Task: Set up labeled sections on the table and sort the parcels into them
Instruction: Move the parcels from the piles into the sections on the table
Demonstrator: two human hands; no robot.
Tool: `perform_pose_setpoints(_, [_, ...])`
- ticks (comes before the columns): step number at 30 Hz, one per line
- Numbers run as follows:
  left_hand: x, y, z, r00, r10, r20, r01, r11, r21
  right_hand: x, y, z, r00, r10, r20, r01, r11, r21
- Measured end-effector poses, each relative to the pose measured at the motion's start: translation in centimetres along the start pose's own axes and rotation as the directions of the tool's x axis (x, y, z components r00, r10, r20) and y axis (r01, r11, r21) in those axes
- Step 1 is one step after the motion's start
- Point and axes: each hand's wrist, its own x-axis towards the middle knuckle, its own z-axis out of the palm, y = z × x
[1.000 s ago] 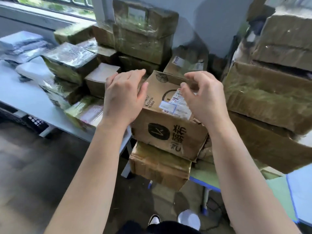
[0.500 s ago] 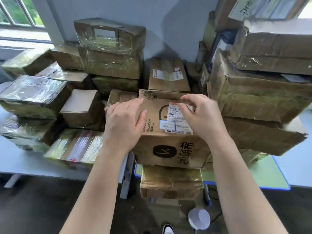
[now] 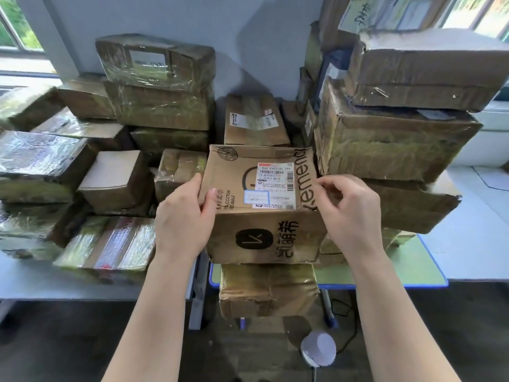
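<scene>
A brown cardboard parcel (image 3: 264, 232) with black print and a white shipping label (image 3: 275, 186) sits in the middle, on top of a taped brown box (image 3: 267, 290). My left hand (image 3: 184, 224) grips its left edge, thumb on the top face. My right hand (image 3: 349, 213) is at its right edge with the fingers curled, fingertips pinching at the top right side. Both forearms reach in from below.
Taped parcels (image 3: 157, 86) are stacked on the white table (image 3: 33, 282) at left and behind. Large worn boxes (image 3: 391, 139) tower at right over a green-topped desk (image 3: 429, 268). A small white lamp-like object (image 3: 318, 348) lies on the dark floor.
My view swung right and rose, centering the parcel. My left hand slid from the top to the left edge; my right hand moved off the label to the right side.
</scene>
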Motion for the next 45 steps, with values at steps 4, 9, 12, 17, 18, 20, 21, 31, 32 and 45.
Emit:
perform_pose_setpoints(4, [0.0, -0.7, 0.7, 0.970, -0.205, 0.127, 0.204, 0.979, 0.026, -0.5, 0.7, -0.2, 0.997, 0.071, 0.005, -0.071, 0.997, 0.022])
perform_pose_setpoints(9, [0.1, -0.7, 1.1, 0.983, -0.181, 0.042, 0.180, 0.983, 0.029, -0.6, 0.8, 0.0, 0.993, 0.114, 0.025, -0.115, 0.992, 0.043])
perform_pose_setpoints(12, [-0.1, -0.9, 1.1, 0.996, -0.082, -0.033, 0.085, 0.993, 0.078, -0.7, 0.8, 0.1, 0.986, 0.163, 0.046, -0.165, 0.985, 0.050])
perform_pose_setpoints(17, [-0.4, -1.5, 0.6, 0.997, 0.056, -0.061, -0.046, 0.988, 0.150, 0.1, 1.0, 0.1, 0.965, 0.254, 0.069, -0.257, 0.966, 0.032])
perform_pose_setpoints(18, [-0.4, -1.6, 0.6, 0.996, 0.065, -0.057, -0.056, 0.987, 0.150, 0.3, 1.1, 0.1, 0.958, 0.274, 0.088, -0.277, 0.961, 0.022])
perform_pose_setpoints(20, [-0.4, -1.9, 0.5, 0.996, 0.071, -0.050, -0.063, 0.986, 0.152, 0.7, 1.1, 0.3, 0.947, 0.292, 0.132, -0.292, 0.956, -0.022])
perform_pose_setpoints(21, [-0.5, -2.0, 0.4, 0.996, 0.072, -0.049, -0.065, 0.987, 0.145, 0.9, 1.1, 0.4, 0.944, 0.293, 0.150, -0.290, 0.956, -0.047])
perform_pose_setpoints(31, [-0.4, -1.8, 0.5, 0.997, 0.056, -0.053, -0.049, 0.991, 0.128, 1.5, 0.6, 1.2, 0.876, 0.368, 0.313, -0.331, 0.929, -0.164])
perform_pose_setpoints(32, [-0.4, -1.7, 0.5, 0.997, 0.054, -0.060, -0.046, 0.990, 0.131, 1.6, 0.7, 1.2, 0.878, 0.361, 0.313, -0.324, 0.932, -0.164])
perform_pose_setpoints(45, [-2.6, -1.4, -2.9, 0.984, 0.010, -0.178, 0.004, 0.997, 0.075, 0.9, -0.5, 0.5, 0.948, 0.221, 0.230, -0.206, 0.975, -0.088])
